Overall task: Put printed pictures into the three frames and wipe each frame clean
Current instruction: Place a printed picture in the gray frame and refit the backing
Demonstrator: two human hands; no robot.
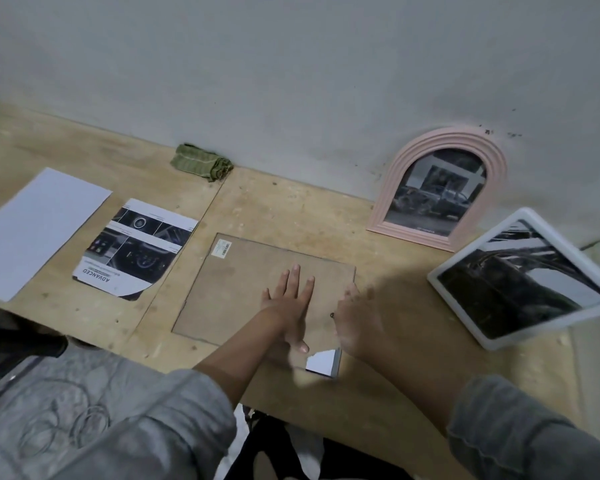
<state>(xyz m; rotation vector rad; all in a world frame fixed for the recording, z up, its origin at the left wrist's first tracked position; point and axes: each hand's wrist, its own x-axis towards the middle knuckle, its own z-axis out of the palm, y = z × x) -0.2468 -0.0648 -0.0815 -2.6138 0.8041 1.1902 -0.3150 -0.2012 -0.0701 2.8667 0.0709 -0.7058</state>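
Observation:
A frame lies face down on the wooden table, its brown backing board [243,289] up with a barcode sticker at the far left corner. My left hand [290,299] lies flat on the board, fingers spread. My right hand [355,318] is blurred at the frame's right edge, fingers curled on it. A white corner [323,363] of the frame shows below my left hand. A pink arched frame [440,183] with a picture leans on the wall. A white frame [520,278] with a picture lies tilted at the right. A printed car picture [136,247] lies left.
A folded green cloth [201,162] sits against the wall at the back. A blank white sheet [39,230] lies at the far left. The table's front edge runs just under my wrists. A dark chair part [18,355] shows at lower left.

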